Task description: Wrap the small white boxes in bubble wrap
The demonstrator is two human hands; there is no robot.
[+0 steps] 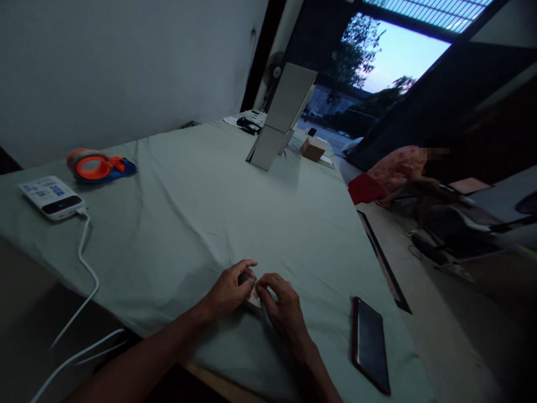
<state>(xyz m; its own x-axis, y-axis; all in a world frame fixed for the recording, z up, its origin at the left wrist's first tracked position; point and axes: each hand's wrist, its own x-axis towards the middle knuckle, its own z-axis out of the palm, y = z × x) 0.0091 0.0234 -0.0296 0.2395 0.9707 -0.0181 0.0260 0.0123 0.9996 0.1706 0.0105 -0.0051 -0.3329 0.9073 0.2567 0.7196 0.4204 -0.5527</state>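
Near the front edge of the cloth-covered table [201, 212], my two hands are close together over a small, flat, pale piece with reddish marks [254, 299]. My left hand [229, 288] grips it from the left with its thumb, the index finger stretched out above. My right hand [283, 305] pinches at its upper right edge with thumb and fingertips. Both hands cover much of the piece, and its kind cannot be made out.
A phone [371, 344] lies at right. At left are an orange and blue tape dispenser [96, 166] and a white power bank [52, 197] with a cable [86, 252]. A tall box [281, 115] and a small carton [312, 149] stand farther back. A person [398, 168] sits beyond.
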